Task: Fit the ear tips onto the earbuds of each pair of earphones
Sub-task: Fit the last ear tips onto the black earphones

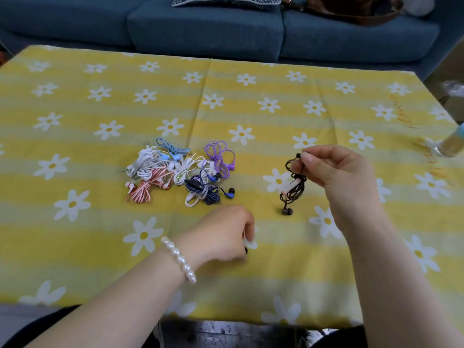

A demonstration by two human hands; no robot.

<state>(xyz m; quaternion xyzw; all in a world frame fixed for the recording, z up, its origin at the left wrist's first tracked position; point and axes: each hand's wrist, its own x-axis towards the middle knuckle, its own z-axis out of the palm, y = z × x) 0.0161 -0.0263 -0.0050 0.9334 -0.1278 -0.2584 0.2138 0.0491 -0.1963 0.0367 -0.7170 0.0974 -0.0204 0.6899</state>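
Observation:
My right hand [334,172] holds a bundled pair of dark brown earphones [293,189] above the table, pinching one earbud at the top between thumb and fingertips. The other earbud [287,211] dangles at the bottom of the bundle. My left hand [223,234], with a pearl bracelet on the wrist, rests low on the cloth with fingers curled over a small black ear tip [246,250] at its fingertips. Whether it grips the tip is unclear. A pile of coloured earphones [180,172] lies at centre left: white, light blue, purple, red-striped and dark blue.
The table wears a yellow striped cloth with white daisies [251,96]. A blue sofa [206,26] stands behind it with a brown bag [351,8] on it. A bottle [452,144] stands at the table's right edge.

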